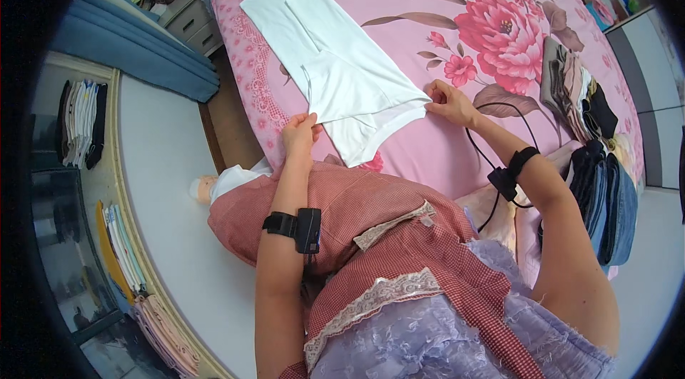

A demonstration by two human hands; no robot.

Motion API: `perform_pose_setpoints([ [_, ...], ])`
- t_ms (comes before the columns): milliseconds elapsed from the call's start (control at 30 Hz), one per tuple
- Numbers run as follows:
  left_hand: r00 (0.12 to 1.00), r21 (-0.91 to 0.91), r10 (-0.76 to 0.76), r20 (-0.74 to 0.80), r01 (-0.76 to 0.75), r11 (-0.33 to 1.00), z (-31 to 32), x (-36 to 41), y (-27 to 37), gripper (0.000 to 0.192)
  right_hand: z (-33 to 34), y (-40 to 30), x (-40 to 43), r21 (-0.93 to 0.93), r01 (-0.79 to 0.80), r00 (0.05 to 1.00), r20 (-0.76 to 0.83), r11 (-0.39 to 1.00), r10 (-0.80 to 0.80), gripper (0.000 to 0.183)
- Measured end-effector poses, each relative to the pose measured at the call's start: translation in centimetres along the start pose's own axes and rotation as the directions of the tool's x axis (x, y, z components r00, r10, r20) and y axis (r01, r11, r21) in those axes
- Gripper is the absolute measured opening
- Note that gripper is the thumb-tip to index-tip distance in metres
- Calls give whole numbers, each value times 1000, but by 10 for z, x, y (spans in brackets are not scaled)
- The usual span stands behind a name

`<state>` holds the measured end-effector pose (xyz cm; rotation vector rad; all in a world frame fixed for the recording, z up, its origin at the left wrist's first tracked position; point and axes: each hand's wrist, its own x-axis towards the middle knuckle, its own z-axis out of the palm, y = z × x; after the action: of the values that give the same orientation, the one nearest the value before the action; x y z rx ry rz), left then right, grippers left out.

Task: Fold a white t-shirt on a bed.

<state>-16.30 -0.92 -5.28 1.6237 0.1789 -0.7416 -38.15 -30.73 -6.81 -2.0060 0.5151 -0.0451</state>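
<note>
A white short-sleeved shirt lies partly folded on the pink floral bedspread. Its neckline points towards me, and its far end reaches the upper left of the bed. My left hand pinches the edge of a folded-over flap at the shirt's left side. With thumb and fingertips, my right hand grips the fabric near the right end of the neckline. Both hands rest low over the bed, level with the shirt's near part.
Folded jeans and a pile of folded clothes lie along the bed's right side. At left, a windowsill carries several stacks of folded clothes below a blue curtain. A black cable loops beside my right forearm.
</note>
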Motion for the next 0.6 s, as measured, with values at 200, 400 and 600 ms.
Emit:
perform_pose_setpoints([
  [200, 993, -192, 85, 80, -68, 979, 3, -8, 13, 15, 12, -4, -7, -72, 16, 982, -188, 997, -29, 15],
  [400, 986, -307, 115, 120, -74, 949, 1, -14, 18, 15, 21, -21, -15, -321, 13, 963, -251, 947, -99, 16],
  [600, 985, -380, 145, 97, -98, 920, 4, -15, 21, 10, 24, -16, -15, -662, 225, 890, -158, 715, -427, 20],
])
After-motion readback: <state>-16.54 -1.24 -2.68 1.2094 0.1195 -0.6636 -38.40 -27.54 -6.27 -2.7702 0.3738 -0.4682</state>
